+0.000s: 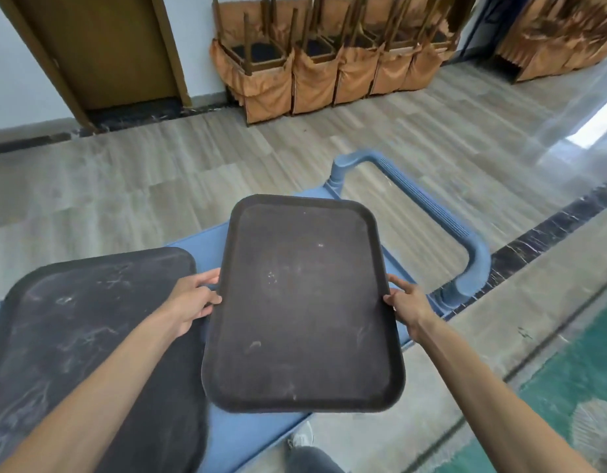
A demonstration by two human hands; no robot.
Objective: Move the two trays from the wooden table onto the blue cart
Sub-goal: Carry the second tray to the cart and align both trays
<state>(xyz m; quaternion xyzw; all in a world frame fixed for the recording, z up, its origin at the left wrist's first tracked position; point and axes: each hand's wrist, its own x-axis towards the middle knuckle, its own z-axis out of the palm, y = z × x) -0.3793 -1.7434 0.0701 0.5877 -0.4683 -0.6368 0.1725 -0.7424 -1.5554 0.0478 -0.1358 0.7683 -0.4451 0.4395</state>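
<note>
A dark brown tray [305, 302] hangs level over the right part of the blue cart [210, 244]. My left hand [192, 300] grips its left rim and my right hand [406, 303] grips its right rim. A second dark tray [83, 336], scuffed with pale marks, lies flat on the cart's left part, partly under my left forearm. The cart's blue handle [431, 213] loops up beyond the held tray. The wooden table is out of view.
Grey wood-look floor surrounds the cart. Stacked chairs with orange covers [329, 63] line the far wall beside a brown door [100, 49]. A dark marble strip [551, 230] and green flooring [575, 387] lie to the right. My shoe [302, 435] shows below the cart's edge.
</note>
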